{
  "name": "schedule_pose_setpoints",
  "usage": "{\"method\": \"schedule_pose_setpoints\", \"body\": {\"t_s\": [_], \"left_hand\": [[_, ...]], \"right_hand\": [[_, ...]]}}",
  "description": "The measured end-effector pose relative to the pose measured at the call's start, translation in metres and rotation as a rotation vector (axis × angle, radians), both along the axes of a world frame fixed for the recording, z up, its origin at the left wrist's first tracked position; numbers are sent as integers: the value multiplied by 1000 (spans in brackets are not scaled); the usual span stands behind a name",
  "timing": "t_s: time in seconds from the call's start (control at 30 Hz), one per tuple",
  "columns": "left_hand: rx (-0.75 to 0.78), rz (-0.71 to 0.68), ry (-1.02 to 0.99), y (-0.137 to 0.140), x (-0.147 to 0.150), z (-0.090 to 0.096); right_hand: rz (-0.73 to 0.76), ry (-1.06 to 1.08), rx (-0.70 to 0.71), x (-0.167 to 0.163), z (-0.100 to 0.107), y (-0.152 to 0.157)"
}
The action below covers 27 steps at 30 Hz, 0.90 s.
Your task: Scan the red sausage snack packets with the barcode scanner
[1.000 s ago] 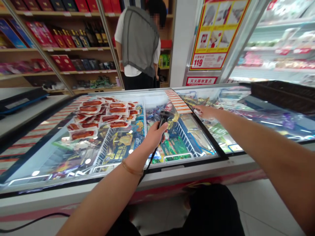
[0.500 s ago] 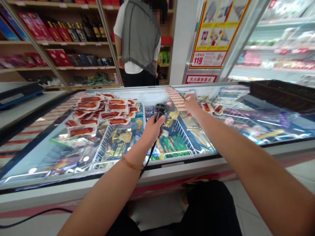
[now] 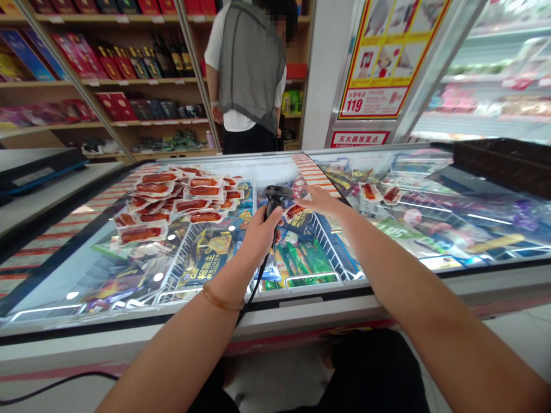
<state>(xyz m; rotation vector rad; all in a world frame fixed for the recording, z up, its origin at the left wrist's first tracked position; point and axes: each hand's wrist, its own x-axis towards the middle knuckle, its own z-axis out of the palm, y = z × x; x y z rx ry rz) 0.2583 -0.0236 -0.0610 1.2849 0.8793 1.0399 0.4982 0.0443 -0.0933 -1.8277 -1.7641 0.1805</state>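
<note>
Scanner over the freezer glass

Above the chest freezer's glass lid (image 3: 129,269), my left hand (image 3: 258,232) is clenched round the grip of a black barcode scanner (image 3: 275,198), its head pointing toward 12 o'clock and its cable dropping back toward me. At 2 o'clock from the scanner head, my right hand (image 3: 321,201) holds a small red packet (image 3: 295,211) by its edge, just beside the scanner. At 10 o'clock a heap of red sausage packs (image 3: 172,198) lies on the glass. At 12 o'clock a person in a grey vest (image 3: 249,63) stands by the shelves (image 3: 129,86)
</note>
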Motion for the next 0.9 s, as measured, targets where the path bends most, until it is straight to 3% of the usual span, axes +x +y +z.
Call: {"method": "schedule_pose_setpoints", "body": {"t_s": [0.1, 0.23, 0.5, 0.73, 0.9], "left_hand": [[-9, 9, 2, 0, -1, 1], [-7, 0, -3, -1, -2, 0], [136, -37, 39, -4, -7, -2], [189, -12, 12, -2, -9, -5], [218, -27, 1, 4, -9, -13]], "right_hand": [[163, -24, -159, 3, 10, -7], [361, -15, -132, 11, 15, -17], [48, 326, 153, 8, 6, -12], [13, 731, 281, 1, 15, -13], [14, 799, 384, -3, 22, -16]]}}
